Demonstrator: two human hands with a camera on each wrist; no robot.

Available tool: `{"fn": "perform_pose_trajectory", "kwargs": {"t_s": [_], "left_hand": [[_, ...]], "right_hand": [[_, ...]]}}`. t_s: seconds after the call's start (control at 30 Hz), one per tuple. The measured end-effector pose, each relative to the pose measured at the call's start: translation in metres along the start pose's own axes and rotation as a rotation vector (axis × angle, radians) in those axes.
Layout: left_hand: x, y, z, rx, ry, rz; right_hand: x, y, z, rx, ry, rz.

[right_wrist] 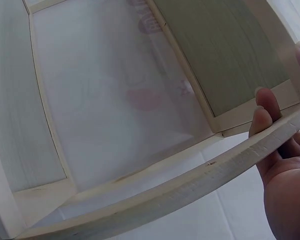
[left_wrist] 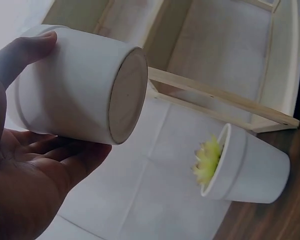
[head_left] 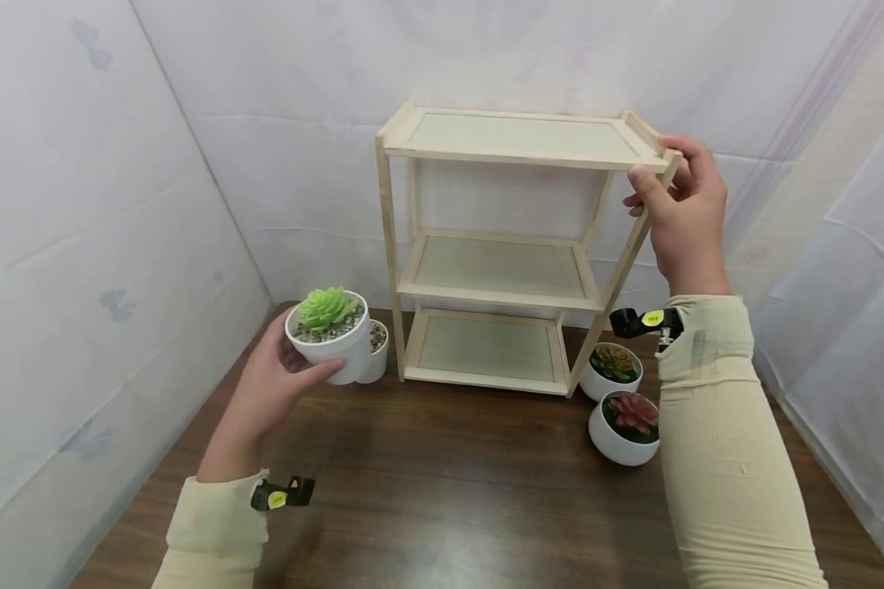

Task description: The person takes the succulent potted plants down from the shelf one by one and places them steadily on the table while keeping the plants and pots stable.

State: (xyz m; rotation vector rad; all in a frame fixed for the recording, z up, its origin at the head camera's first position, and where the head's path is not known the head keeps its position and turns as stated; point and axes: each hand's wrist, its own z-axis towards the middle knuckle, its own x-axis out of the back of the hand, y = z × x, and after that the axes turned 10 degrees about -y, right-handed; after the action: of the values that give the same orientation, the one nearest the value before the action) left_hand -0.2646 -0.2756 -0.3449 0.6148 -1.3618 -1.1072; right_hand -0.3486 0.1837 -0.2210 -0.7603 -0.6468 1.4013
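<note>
My left hand (head_left: pixel 268 372) grips a white pot (head_left: pixel 349 352) with a green succulent (head_left: pixel 326 308) and gravel in it, tilted and raised above the table. In the left wrist view the pot's flat underside shows, with the thumb on one side and fingers on the other. My right hand (head_left: pixel 688 217) holds the top right front corner of a three-tier wooden shelf (head_left: pixel 497 301), thumb in front and fingers around the post. From the right wrist view, fingertips (right_wrist: pixel 262 117) curl past the post beneath the top board. All three tiers are bare.
Behind the held pot stands another white pot (head_left: pixel 374 360); its yellow-green succulent (left_wrist: pixel 207 161) shows in the left wrist view. Right of the shelf, a bowl-shaped pot (head_left: pixel 593 383) and a red succulent's pot (head_left: pixel 622 450) sit on the brown table (head_left: pixel 442 491). White curtains (head_left: pixel 302 74) surround the table.
</note>
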Motion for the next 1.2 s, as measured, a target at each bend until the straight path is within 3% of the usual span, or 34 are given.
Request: {"fn": "perform_pose_trajectory", "kwargs": {"t_s": [0.63, 1.2], "left_hand": [[-0.015, -0.04, -0.005, 0.045, -0.015, -0.079], [-0.022, -0.077, -0.008, 0.081, -0.044, -0.07]], "right_hand": [[0.001, 0.002, 0.0, 0.006, -0.008, -0.013], [0.001, 0.001, 0.0, 0.008, -0.01, -0.026]]}}
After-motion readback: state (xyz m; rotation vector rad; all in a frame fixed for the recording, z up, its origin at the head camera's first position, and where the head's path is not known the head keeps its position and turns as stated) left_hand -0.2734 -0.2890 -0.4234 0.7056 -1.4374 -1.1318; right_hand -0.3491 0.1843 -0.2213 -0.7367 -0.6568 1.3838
